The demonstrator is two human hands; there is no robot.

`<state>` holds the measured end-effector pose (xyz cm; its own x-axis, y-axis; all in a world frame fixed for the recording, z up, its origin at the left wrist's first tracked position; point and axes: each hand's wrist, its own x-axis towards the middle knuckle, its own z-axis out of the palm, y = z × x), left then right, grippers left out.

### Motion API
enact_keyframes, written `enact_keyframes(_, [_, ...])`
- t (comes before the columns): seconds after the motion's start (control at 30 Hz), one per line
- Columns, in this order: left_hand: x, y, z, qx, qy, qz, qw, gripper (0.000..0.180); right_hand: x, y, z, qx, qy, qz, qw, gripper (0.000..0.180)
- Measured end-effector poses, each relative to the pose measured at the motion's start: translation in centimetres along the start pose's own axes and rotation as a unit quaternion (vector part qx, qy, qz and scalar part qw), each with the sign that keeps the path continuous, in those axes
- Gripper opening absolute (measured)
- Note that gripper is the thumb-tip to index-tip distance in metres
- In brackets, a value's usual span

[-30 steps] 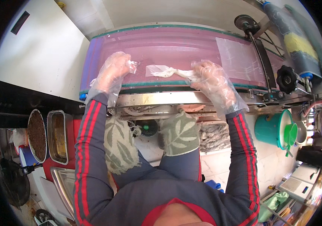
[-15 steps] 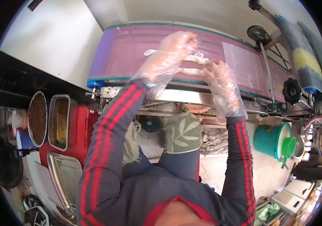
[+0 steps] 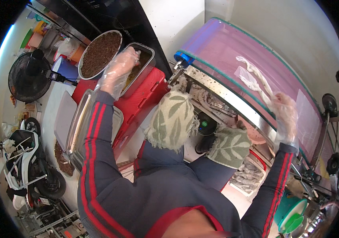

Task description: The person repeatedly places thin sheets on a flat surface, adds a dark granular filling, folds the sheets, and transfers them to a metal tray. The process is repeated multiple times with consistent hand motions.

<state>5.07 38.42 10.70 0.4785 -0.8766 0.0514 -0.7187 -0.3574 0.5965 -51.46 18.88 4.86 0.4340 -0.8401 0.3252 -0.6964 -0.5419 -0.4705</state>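
Both my hands wear thin clear plastic gloves. My left hand [image 3: 122, 68] hangs over the deep metal pan [image 3: 150, 50] with brownish contents. Its fingers are curled closed, and what they hold, if anything, does not show clearly. On the pink belt [image 3: 233, 43] to the right lie soft, limp white strips [image 3: 261, 79]. The fingers of my right hand [image 3: 285, 109] are closed at the near end of these strips. A clear plastic sheet [image 3: 308, 115] lies on the belt beside that hand.
An oval tub of dark brown crumbly stuff [image 3: 101, 53] stands beyond the pan. The pan rests on a red box [image 3: 139, 99], with a lidded metal tray [image 3: 80, 123] nearby. A metal rail [image 3: 225, 101] edges the belt. A black fan [image 3: 28, 81] stands far left.
My view has turned left. My left hand has left the belt and moved over to the metal pan. My right hand stays by the white strips on the belt.
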Motion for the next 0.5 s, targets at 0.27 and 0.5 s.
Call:
enact_keyframes(0.27, [4.1, 5.5, 6.6, -0.071, 0.061, 0.065, 0.994, 0.035, -2.3, -2.8, -2.4, 0.017, 0.116, 0.129, 0.985, 0.038])
enact_keyframes(0.5, [4.8, 22.1, 25.7, -0.035, -0.217, 0.359, 0.907, 0.044, -1.6, -4.0, 1.8, -0.032, 0.066, 0.005, 0.997, 0.041])
